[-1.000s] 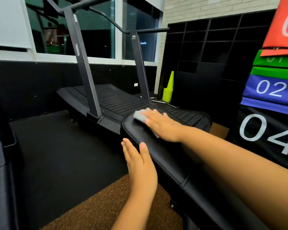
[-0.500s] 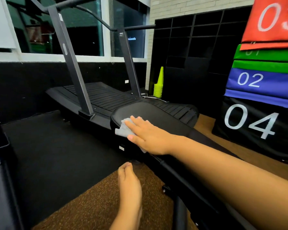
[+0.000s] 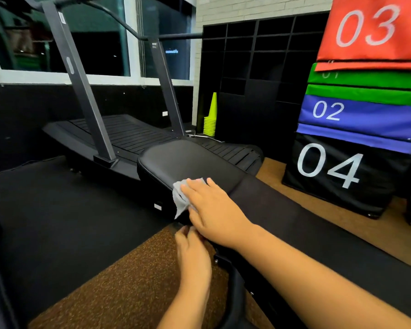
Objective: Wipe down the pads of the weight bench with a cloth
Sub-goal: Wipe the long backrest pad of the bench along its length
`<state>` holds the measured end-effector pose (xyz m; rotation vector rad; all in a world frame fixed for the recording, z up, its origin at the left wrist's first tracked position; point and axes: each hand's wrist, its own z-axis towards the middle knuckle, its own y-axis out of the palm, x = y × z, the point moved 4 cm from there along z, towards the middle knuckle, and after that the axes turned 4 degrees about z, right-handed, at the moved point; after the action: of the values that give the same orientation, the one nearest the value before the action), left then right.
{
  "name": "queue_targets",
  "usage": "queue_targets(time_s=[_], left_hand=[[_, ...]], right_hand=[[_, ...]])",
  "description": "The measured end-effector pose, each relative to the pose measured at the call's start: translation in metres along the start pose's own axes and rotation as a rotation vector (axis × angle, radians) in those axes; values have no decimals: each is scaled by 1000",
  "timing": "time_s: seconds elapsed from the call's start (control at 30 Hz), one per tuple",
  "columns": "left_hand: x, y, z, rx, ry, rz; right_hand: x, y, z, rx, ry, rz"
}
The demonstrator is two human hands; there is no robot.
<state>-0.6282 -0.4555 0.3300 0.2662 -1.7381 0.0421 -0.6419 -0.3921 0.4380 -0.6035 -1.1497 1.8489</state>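
R hand (image 3: 214, 210) lies flat, fingers straight, pressing a grey cloth (image 3: 181, 200) onto the near-left edge of the bench's black seat pad (image 3: 188, 162); cloth's corner hangs over the pad's side. L hand (image 3: 193, 255) sits just below at 6 o'clock of R hand, beside the bench frame, fingertips hidden under R hand, so can't tell its grip. Treadmill (image 3: 128, 136) at 11 o'clock, yellow cones (image 3: 210, 119) at 12, numbered boxes (image 3: 342, 143) at 2.

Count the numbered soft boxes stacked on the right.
4, in one stack: red 03 on top, green 01 under it, its number partly hidden, blue 02 next, black 04 at the bottom. More may lie off frame.
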Motion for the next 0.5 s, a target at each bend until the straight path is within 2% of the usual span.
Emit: queue_targets(time_s=[0.13, 0.23, 0.3, 0.4, 0.5], left_hand=[[-8, -2, -5, 21, 2, -36], [-7, -3, -4, -17, 37, 7], [-5, 0, -2, -39, 52, 10], [-2, 5, 1, -58, 32, -31], [1, 10, 0, -91, -3, -110]], right_hand=[[12, -31, -16, 196, 162, 342], [30, -56, -34, 311, 297, 407], [31, -53, -47, 232, 302, 358], [23, -26, -66, -47, 258, 234], [40, -18, -73, -166, 389, 296]])
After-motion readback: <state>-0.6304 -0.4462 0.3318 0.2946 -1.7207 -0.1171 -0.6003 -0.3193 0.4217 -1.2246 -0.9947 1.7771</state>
